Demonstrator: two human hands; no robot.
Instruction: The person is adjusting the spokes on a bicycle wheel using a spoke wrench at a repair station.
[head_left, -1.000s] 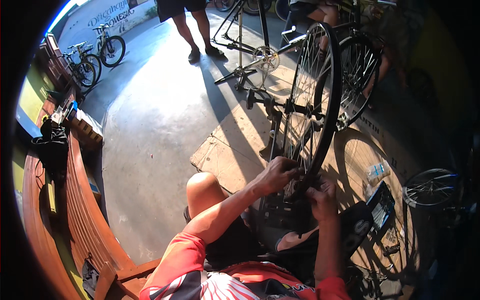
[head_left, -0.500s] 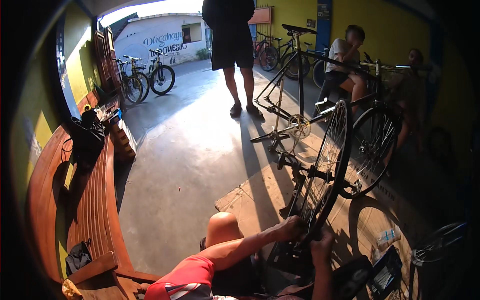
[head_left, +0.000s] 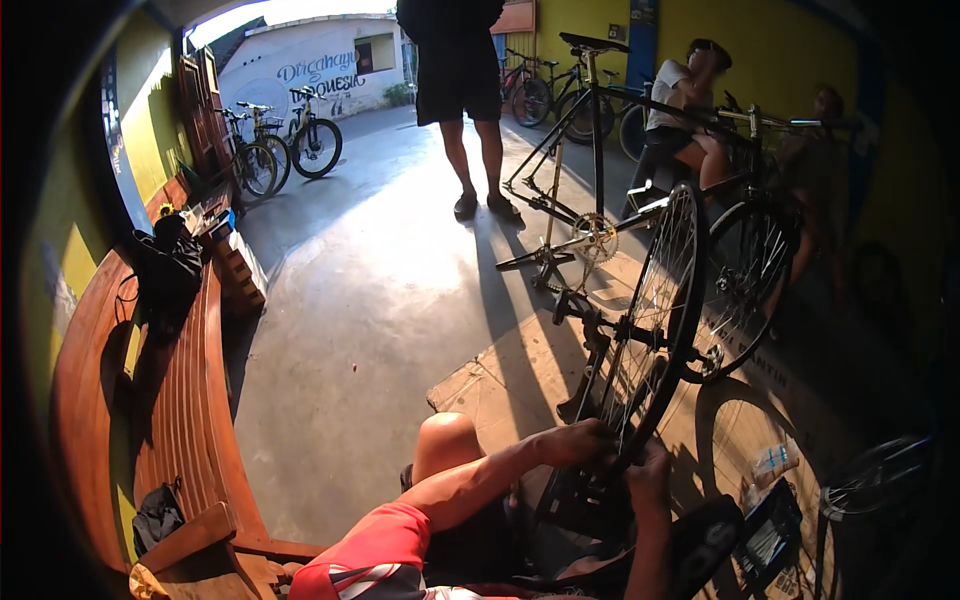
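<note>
- While the near lower edge of the spoked wheel (head_left: 646,334) is being worked, both hands are being held close together there: the left hand (head_left: 582,443) is being closed on its left side, the right hand (head_left: 650,478) on its right; whether anything small is being pinched cannot be told in the shadow.
- At near right, the wheel is being carried, leaning slightly, by a black stand (head_left: 594,355).
- Even pressure from both sides is probably being called for, with fingertips being guided clear of the spokes and the stand being watched for rocking.
- Flattened cardboard (head_left: 480,375) is being crossed by long shadows; to its right, a dark tool tray (head_left: 770,540) and a clear packet (head_left: 775,462) are being touched by patchy light.
- Farther off, the grey floor (head_left: 330,320) is being brightly sunlit; at left, a black bag (head_left: 165,268) is being supported by a wooden bench (head_left: 185,425).
</note>
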